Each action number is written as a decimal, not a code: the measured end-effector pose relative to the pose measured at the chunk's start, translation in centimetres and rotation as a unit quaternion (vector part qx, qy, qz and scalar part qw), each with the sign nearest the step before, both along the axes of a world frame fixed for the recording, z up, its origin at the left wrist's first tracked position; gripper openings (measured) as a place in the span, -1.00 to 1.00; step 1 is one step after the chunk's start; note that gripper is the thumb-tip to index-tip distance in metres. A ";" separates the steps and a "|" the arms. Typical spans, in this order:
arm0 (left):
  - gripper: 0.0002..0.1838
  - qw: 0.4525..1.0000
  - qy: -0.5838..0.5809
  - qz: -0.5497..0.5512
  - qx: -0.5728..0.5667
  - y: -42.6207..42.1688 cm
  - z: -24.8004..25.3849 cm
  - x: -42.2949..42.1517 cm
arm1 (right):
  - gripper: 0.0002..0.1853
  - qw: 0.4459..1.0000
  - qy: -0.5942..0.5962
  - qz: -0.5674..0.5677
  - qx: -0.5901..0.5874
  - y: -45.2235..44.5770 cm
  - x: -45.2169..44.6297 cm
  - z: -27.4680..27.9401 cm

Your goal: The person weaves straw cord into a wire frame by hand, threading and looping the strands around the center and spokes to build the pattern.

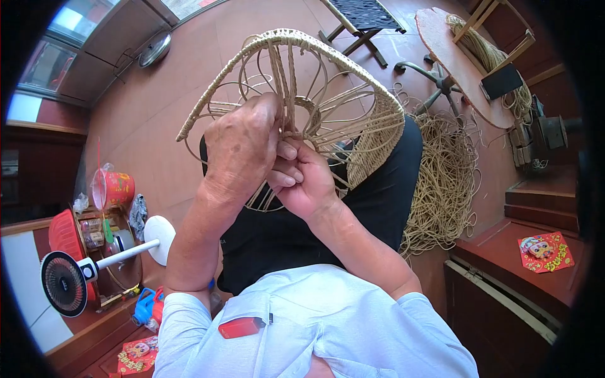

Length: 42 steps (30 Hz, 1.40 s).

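A woven frame of pale cord (382, 135) with looped inner strands rests over my lap, its braided rim arching away from me. My left hand (242, 148) is closed on the cord strands near the frame's centre, with its fingertips partly hidden behind its own back. Beside it, my right hand (305, 179) is palm up with curled fingers, pinching the strands just below the central ring. The two hands touch or nearly touch. Several strands run upward from my fingers to the top of the rim.
A big heap of loose cord (441, 183) lies on the floor at the right. Behind it are a wheeled chair base (444, 82) and a round board (441, 47). A folding stool (365, 16) stands at the top. At the left is a white fan (65, 283).
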<state>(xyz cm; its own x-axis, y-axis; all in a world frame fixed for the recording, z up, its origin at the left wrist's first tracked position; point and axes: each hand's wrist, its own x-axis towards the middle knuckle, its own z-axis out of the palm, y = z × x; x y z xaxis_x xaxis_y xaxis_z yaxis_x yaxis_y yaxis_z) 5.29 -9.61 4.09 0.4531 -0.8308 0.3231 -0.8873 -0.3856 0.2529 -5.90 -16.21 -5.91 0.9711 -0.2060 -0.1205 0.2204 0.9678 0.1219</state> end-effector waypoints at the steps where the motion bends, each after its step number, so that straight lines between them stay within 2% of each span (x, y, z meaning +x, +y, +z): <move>1: -0.92 1.000 -0.008 0.001 -0.010 0.0 -0.2 -0.1 | -0.82 1.000 0.014 -0.005 0.017 0.0 0.1 0.4; 6: -0.87 0.997 -0.071 0.019 -0.012 -0.4 -0.9 -0.9 | -0.77 0.999 0.016 -0.006 0.030 0.1 0.3 -0.3; 11: -0.85 0.998 -0.057 0.015 -0.006 -0.5 -0.4 -1.0 | -0.86 0.998 0.058 -0.013 -0.025 0.1 0.3 1.0; 14: -0.87 0.999 -0.011 0.029 0.028 -0.4 -0.1 -0.7 | -0.95 0.999 0.031 -0.028 -0.027 0.3 0.6 0.5; 18: -0.90 0.998 0.026 0.033 0.049 -0.4 0.6 -0.6 | -0.94 0.997 0.059 -0.022 -0.032 0.2 1.1 0.4; 36: -0.91 0.996 0.029 0.051 0.073 -0.6 1.0 -0.9 | -0.88 0.999 0.009 -0.008 0.041 -0.1 0.7 -0.2; 38: -0.87 0.998 0.035 0.047 0.035 -0.5 0.7 -0.9 | -0.89 0.993 -0.022 0.028 0.116 -0.5 0.7 -0.7; 42: -0.89 0.998 0.031 0.039 0.029 -0.2 0.7 -0.9 | -0.87 0.988 -0.014 0.009 0.154 -0.2 0.6 0.0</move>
